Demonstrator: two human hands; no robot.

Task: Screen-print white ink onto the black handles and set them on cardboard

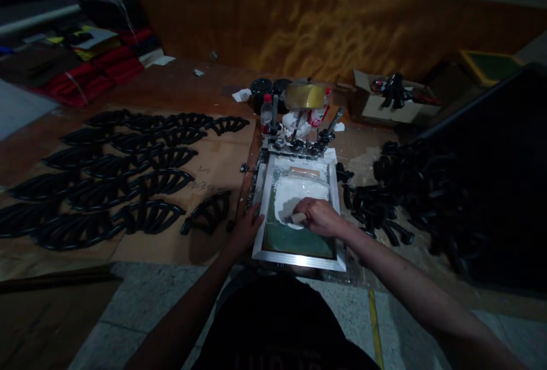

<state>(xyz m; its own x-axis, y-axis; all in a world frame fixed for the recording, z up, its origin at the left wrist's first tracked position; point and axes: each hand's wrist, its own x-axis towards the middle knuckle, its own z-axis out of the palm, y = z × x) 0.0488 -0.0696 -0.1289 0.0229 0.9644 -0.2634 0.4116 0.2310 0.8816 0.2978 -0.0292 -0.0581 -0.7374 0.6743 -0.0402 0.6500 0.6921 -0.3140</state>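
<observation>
Located at the centre of the work surface, directly before the body: metal screen frame [299,260], lying flat. Judged rigid and of modest weight; best taken by the bare side rails. Stretched within: green mesh [294,240], presumably taut, thin and easily damaged by a hard corner; not suited to gripping. Spread over much of the mesh: white paste [284,190], apparently thick, wet and slippery, likely to foul fingers and rails.

Noted over the near edge of the paste: right hand [318,216], clamped on a small spreader [299,218], pale at the grip and grey at the blade. Judged light and stiff; to be held by the upper portion, with slipping possible if smeared. Noted at the left rail: left hand [247,226], apparently touching. Cannot tell whether closed around the rail or merely laid against it. Lying towards the far end of the paste: wooden strip [304,172], judged light and stiff, to be lifted by the bare wood.

Hard to separate in dim light: individual shapes in the heap of black parts [384,210] right of the frame. Concealed: underside of the frame. Indistinct: junction with the clamp assembly [294,143] at the far end. Partly covered by the right hand: spreader.
</observation>
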